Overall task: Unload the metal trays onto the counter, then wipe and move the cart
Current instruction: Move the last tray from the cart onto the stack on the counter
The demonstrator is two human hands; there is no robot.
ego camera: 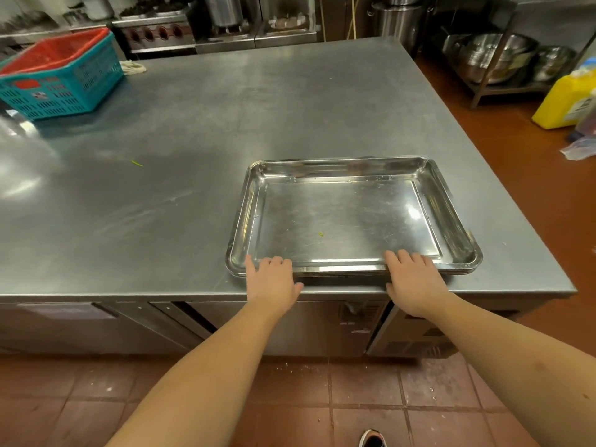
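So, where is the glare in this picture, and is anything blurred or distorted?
Head view: a bright glare spot sits inside the top tray, right of centre; broader glare washes the counter at far left; the wide lens curves the counter's right edge; the yellow jug at the right border looks smeared.

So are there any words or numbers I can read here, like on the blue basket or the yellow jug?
Nothing here can be read.
On the teal basket: stickers on its front, too blurred to read.
On the yellow jug: a label on its side, too blurred to read.
On the metal trays: no writing shows.
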